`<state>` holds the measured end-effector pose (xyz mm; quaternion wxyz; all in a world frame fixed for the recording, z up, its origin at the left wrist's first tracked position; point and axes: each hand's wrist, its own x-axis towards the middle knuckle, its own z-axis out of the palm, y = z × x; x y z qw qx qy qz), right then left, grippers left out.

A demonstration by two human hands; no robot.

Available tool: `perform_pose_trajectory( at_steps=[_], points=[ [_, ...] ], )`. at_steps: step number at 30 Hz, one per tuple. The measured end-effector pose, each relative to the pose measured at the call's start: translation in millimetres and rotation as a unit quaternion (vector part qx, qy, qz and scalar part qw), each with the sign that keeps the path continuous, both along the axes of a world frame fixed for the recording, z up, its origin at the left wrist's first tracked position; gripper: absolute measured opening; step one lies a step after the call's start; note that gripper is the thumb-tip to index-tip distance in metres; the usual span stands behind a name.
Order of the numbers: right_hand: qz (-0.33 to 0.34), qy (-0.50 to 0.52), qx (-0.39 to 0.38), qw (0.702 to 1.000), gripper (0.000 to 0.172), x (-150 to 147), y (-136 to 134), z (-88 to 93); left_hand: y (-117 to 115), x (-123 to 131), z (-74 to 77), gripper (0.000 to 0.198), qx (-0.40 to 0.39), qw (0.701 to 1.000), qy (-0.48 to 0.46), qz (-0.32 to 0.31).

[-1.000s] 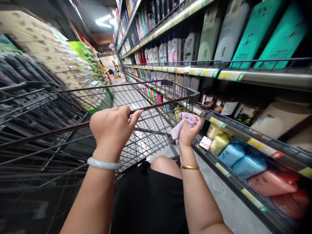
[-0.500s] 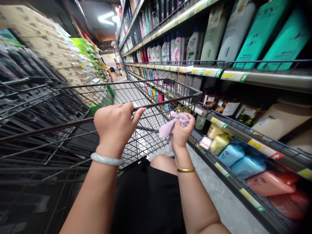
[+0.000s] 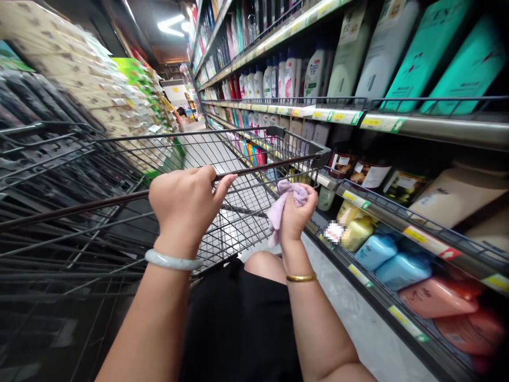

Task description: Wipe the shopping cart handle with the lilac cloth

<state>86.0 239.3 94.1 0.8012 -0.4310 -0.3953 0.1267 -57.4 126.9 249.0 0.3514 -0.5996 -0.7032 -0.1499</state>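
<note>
Cart rail point(image 3: 258, 168): was gripped by the left hand point(image 3: 183, 204), steadiness being advisable; lilac cloth point(image 3: 278, 209): was clutched in the right hand point(image 3: 296, 215) (its loose end best gathered).

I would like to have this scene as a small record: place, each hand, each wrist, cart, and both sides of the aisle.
Place: shop aisle
Left hand: closed on the bar of the cart
Right hand: holds a crumpled lilac cloth
Left wrist: pale bangle
Right wrist: gold bangle
Cart: dark wire mesh
Right side: shelves; low down, yellow, blue and pink bottles
Left side: stacked beige packs, blurred
</note>
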Motion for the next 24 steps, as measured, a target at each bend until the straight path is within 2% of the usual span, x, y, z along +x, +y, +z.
perform_pose_trajectory(
  at_steps=[3,5,7,10,13,15,17,20,22,24],
  points=[
    [0.054,-0.038,0.037,0.997,0.028,-21.2,-22.5,8.7,0.6,-0.6,-0.4,0.062,0.001,1.0,0.009,0.007],
    [0.111,-0.1,0.09,0.985,0.031,-39.2,-40.4,15.3,0.9,-1.1,-0.5,0.062,0.0,1.0,0.016,0.009],
    [0.146,-0.146,0.127,0.97,0.032,-45.8,-47.0,17.6,1.0,-1.0,-0.4,0.061,-0.001,1.0,0.02,0.009],
    [0.11,-0.116,0.111,0.981,0.027,-27.7,-29.4,11.8,0.3,0.1,0.2,0.061,0.0,1.0,0.022,0.011],
    [0.023,-0.003,0.026,0.999,0.025,-1.9,-5.5,5.1,-0.3,1.4,0.6,0.062,0.001,1.0,0.023,0.015],
    [0.003,0.022,0.0,1.0,0.026,0.9,-5.1,5.9,-0.4,1.7,0.6,0.061,0.003,1.0,0.025,0.017],
    [0.026,-0.015,0.021,0.999,0.026,-11.3,-18.8,10.7,-0.3,1.4,0.2,0.06,0.004,0.999,0.026,0.018],
    [0.1,-0.119,0.086,0.984,0.026,-37.2,-42.8,18.1,0.1,0.6,-0.3,0.059,0.002,1.0,0.024,0.018],
    [0.121,-0.152,0.109,0.975,0.025,-41.3,-45.6,18.6,0.1,0.6,-0.3,0.059,-0.001,1.0,0.022,0.017],
    [0.1,-0.11,0.098,0.984,0.023,-30.9,-35.3,15.3,-0.3,1.1,-0.2,0.059,-0.002,1.0,0.022,0.013]
  ],
)
